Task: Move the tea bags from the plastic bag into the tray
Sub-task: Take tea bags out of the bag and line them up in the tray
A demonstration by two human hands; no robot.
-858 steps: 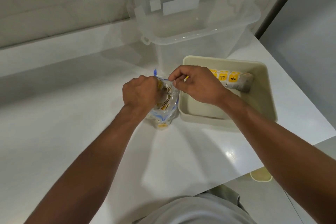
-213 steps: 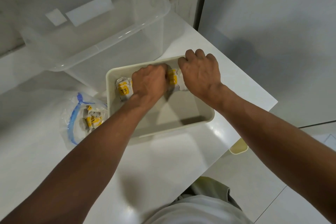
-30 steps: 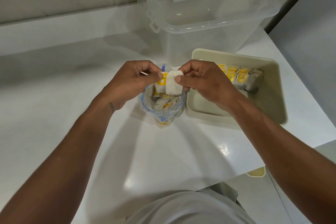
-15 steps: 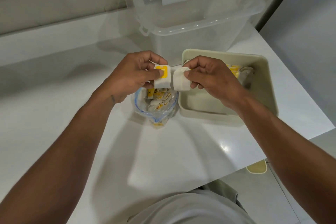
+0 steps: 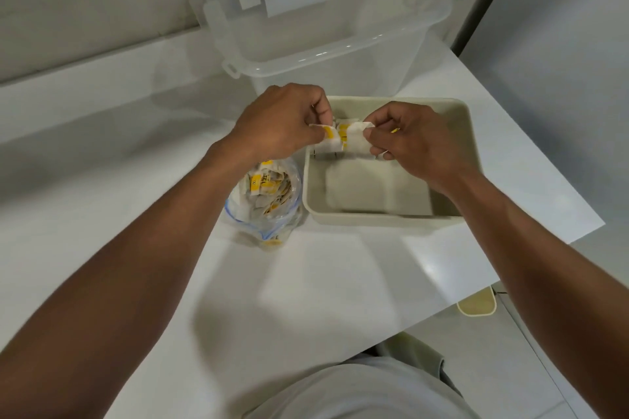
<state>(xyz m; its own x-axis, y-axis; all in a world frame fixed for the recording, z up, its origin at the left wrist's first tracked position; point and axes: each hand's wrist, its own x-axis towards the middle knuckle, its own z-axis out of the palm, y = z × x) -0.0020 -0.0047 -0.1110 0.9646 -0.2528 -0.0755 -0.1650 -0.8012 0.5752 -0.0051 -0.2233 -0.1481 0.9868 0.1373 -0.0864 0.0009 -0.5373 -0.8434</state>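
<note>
Left hand (image 5: pixel 279 119): grip pinched on tea bag (image 5: pixel 327 139).
Right hand (image 5: pixel 417 143): grip pinched on second tea bag (image 5: pixel 357 141).
Bag (image 5: pixel 262 214): placed at 8 o'clock of tray (image 5: pixel 384 216).

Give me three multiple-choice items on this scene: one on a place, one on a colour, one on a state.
1. Where is the plastic bag?
A inside the tray
B left of the tray
C right of the tray

2. What colour are the labels on the tea bags?
A red
B green
C yellow

3. What is the left hand doing?
A pinching a tea bag
B lying flat
C hanging idle

Key: B, the bag stands on the counter beside the tray's left wall; C, yellow patches show through the bag; A, its thumb and fingers pinch one.
</note>
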